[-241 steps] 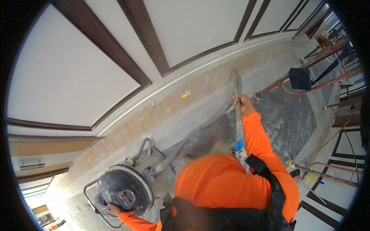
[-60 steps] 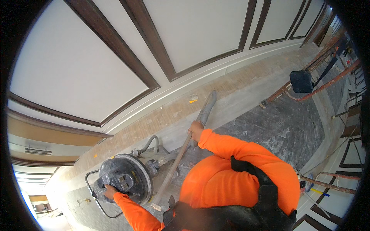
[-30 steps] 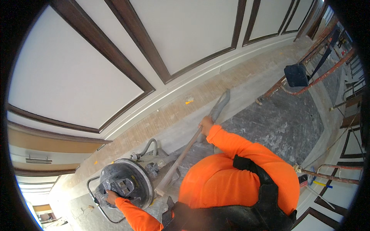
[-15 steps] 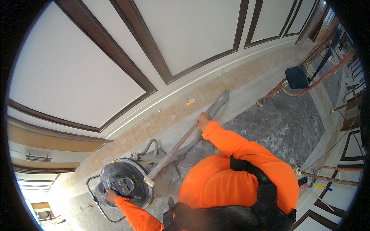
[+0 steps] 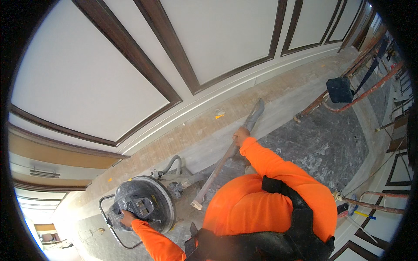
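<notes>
My right hand (image 5: 241,135), in an orange sleeve, is closed round a long grey wand (image 5: 217,171) beside a grey flexible hose (image 5: 253,114). The wand slants down-left, its flat pale end just right of a round, dusty vacuum (image 5: 159,206). My left hand (image 5: 128,219) has its fingers curled on the black handle part of the vacuum's lid. A short curved hose (image 5: 173,159) and a thicker hose fitting (image 5: 176,190) are at the vacuum's far side. Part of the thick hose is hidden behind the wand and my arm.
A white panelled wall (image 5: 226,35) runs above the dusty floor strip (image 5: 183,137) and dark floor (image 5: 313,148). At right stand rusty scaffold frames (image 5: 383,76) with a dark bucket-like object (image 5: 339,90); more pipes, thin cords and a yellow-handled tool (image 5: 363,215) lie lower right.
Since eight seconds ago, my right hand has come down and left, tilting the wand. Within the last half second it shifted slightly right, the wand's lower end moving off the vacuum's rim.
</notes>
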`<action>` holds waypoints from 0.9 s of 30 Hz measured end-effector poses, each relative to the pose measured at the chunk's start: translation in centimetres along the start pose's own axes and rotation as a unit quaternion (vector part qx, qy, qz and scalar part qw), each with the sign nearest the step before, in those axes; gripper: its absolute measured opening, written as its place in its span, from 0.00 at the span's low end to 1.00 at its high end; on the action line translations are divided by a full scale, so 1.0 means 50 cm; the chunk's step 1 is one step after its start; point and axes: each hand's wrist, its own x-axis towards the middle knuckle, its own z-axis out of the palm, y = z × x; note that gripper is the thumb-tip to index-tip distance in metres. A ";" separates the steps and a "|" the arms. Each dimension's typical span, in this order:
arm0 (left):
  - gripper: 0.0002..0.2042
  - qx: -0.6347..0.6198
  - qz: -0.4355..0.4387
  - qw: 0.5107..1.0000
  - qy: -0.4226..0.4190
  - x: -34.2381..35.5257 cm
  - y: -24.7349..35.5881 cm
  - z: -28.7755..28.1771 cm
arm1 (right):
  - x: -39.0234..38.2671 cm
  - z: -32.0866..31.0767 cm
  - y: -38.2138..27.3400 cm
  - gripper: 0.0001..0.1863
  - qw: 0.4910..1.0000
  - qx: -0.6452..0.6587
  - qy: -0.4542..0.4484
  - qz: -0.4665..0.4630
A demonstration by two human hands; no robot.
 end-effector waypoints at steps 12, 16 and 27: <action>0.40 -0.004 0.020 1.000 -0.005 -0.016 0.000 -0.028 | -0.208 0.112 0.052 0.04 0.859 -0.438 -0.146 -0.221; 0.41 0.002 0.021 0.999 -0.027 -0.010 0.002 -0.013 | -0.201 0.095 0.058 0.09 0.940 -0.297 -0.077 -0.152; 0.43 -0.044 0.028 0.999 0.003 -0.044 0.015 -0.025 | 0.073 -0.130 0.096 0.10 0.940 -0.237 -0.023 -0.246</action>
